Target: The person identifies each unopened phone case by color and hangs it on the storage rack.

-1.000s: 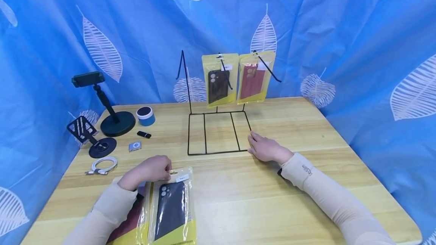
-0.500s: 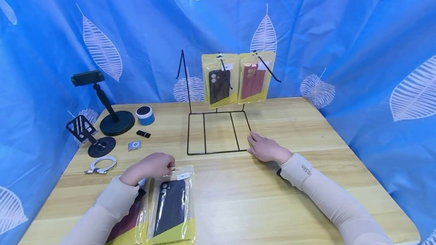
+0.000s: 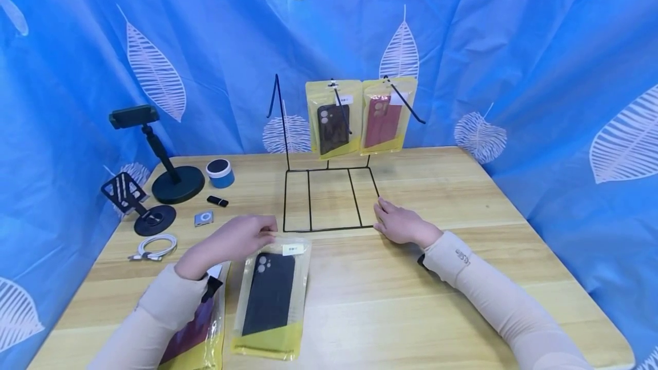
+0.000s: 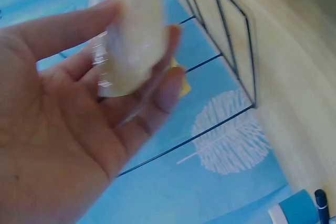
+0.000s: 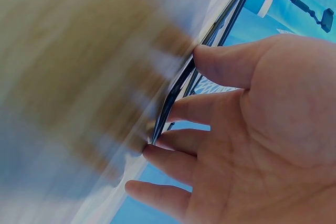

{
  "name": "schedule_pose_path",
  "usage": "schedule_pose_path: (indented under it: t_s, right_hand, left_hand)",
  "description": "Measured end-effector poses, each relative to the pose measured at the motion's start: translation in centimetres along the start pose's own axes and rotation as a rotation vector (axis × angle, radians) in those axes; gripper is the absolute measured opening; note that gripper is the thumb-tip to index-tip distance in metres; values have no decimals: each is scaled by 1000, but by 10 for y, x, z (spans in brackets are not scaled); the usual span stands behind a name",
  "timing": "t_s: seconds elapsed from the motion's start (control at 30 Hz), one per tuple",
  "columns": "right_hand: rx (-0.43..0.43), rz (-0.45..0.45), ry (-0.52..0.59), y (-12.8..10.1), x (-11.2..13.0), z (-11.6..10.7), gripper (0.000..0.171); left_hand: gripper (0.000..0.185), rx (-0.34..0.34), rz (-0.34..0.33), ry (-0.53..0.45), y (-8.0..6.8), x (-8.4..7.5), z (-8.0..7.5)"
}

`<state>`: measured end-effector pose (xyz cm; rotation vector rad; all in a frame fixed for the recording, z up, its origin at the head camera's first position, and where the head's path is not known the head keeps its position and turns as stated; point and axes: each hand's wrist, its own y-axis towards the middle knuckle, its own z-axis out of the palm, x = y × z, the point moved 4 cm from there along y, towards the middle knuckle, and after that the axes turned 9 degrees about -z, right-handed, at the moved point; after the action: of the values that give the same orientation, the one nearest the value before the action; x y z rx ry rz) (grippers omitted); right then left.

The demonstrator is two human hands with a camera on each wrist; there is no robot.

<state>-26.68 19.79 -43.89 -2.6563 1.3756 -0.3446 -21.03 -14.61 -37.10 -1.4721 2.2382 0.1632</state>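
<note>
My left hand (image 3: 241, 238) pinches the top edge of a clear and yellow pouch holding a dark phone case (image 3: 269, 296), its near end tipped up toward me at the front left. In the left wrist view the pouch (image 4: 134, 51) shows edge-on between thumb and fingers. Under my left forearm lies another pouch with a dark red case (image 3: 197, 330), partly covered by the sleeve. My right hand (image 3: 403, 224) holds the front right corner of a black wire display rack (image 3: 309, 201), thumb and fingertips on the wire in the right wrist view.
Two pouches hang on rack hooks, a black case (image 3: 333, 130) in the middle and a red case (image 3: 382, 121) at right. The left hook (image 3: 272, 96) is bare. Phone stands (image 3: 177, 184), a blue round jar (image 3: 220, 174), a music player (image 3: 203, 218) and a white cable (image 3: 159, 247) stand left.
My left hand has drawn the dark-case pouch forward and to the right, away from the red-case pouch beside it. My right hand stays at the rack corner.
</note>
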Motion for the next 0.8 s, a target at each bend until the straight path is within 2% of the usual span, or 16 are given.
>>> schedule_pose_path:
  t_s: [0.13, 0.37, 0.63, 0.8]
  right_hand:
    - [1, -1, -7, 0, -1, 2, 62]
    - [-3, -14, -18, -1, -1, 2, 61]
    - [-7, -23, -15, -1, 1, 1, 61]
    - [-19, -26, -26, -1, -1, 1, 60]
  left_hand:
    - [8, -129, 51, -83, 0, -5, -17]
    - [9, -335, 83, -215, 4, -9, -42]
    - [12, -609, 110, -242, 9, -15, -72]
    - [16, -726, 92, -272, 11, -21, -100]
